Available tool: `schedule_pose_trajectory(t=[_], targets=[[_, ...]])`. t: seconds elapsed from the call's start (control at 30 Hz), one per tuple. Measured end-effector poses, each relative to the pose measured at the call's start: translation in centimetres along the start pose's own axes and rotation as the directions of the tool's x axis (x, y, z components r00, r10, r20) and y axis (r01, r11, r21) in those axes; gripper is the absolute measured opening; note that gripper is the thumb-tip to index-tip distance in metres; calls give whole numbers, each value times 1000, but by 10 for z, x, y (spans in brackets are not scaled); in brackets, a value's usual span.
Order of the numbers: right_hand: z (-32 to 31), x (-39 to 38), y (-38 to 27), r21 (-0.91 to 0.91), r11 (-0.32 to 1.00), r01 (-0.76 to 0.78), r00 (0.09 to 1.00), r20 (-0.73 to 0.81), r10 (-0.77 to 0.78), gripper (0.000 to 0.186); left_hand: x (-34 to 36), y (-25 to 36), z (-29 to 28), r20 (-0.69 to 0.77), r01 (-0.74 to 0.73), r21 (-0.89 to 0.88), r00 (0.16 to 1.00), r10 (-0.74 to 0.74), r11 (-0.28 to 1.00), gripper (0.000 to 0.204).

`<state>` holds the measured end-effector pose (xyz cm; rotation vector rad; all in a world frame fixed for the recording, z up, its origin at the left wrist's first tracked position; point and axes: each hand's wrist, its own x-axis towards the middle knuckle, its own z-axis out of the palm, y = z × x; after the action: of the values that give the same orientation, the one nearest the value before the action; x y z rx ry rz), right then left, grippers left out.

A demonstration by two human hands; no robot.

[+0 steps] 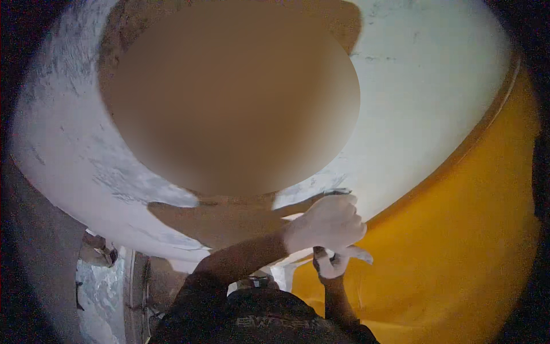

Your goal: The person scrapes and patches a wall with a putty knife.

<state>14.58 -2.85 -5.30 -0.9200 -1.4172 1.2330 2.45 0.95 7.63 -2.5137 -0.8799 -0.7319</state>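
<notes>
The only lettering (pixel 260 322) stands at six o'clock, near the lower edge, on the person's dark shirt (pixel 260 304). It is one row of blocky, faintly pale characters, running across the cloth from the nine o'clock side toward three and fading that way. It is too dim and blurred to read.

From the person's head, the left of two side-by-side fisheye cameras looks steeply down, fairly near, over the left hand (pixel 326 225) and right hand (pixel 339 264) toward a pale surface (pixel 424 92).
</notes>
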Motion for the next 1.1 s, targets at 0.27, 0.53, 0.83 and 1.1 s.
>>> schedule_pose_trajectory(t=[0.27,0.53,0.83,1.1], targets=[[-20,13,-1,402,909,113,956,-292,11,18,9,-3,-11,51,-82,68,996,79,994,56],[-59,21,-22,-96,837,539,761,-370,-533,12,7,-7,-10,211,-94,142,975,63,985,51],[-64,20,-9,-144,855,498,849,-119,-515,27,6,-9,-3,182,-68,141,982,42,988,54],[-58,12,14,-54,890,452,860,-237,-451,26,7,-8,-4,178,-80,129,982,56,988,53]])
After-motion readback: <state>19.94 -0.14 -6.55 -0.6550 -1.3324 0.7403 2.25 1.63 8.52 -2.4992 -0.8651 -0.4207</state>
